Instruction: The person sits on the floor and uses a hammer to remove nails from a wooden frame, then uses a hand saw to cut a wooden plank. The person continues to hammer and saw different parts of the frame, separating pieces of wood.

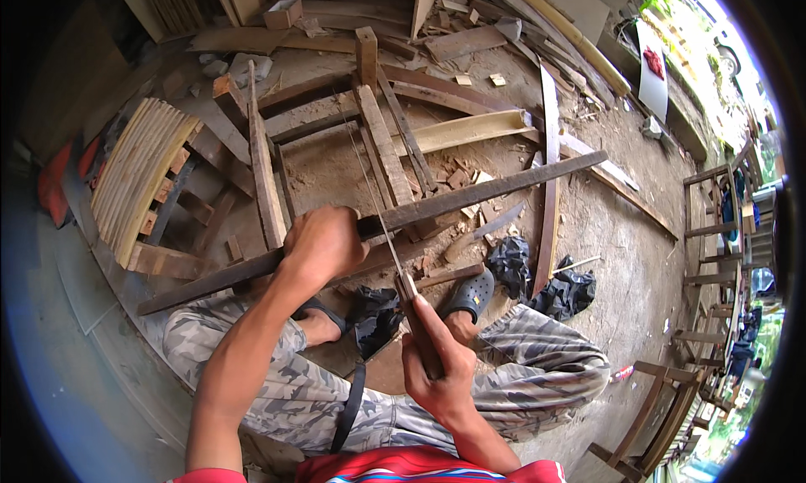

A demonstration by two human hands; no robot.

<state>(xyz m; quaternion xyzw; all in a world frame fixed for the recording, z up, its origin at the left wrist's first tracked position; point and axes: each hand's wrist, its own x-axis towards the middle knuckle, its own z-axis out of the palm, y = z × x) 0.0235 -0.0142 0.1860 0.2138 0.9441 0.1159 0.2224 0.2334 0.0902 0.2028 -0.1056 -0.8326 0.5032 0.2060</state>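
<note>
A long dark wooden bar (495,193) lies slantwise across my front, its right end farther away than its left. My left hand (326,246) is closed around it near the middle. In my right hand (441,370) is the wooden handle of a handsaw (391,249), the forefinger stretched along it. The narrow blade points away from me and crosses the bar just right of my left hand. Whether its teeth have cut into the wood is too small to tell. Beneath the bar stands a wooden frame (382,143) with upright posts.
A slatted wooden piece (147,176) stands at the left. A machete-like blade (495,223), black crumpled plastic (510,260) and wood chips lie near my feet. Long planks (550,147) lie ahead and to the right. Wooden chair-like frames (709,231) line the right side.
</note>
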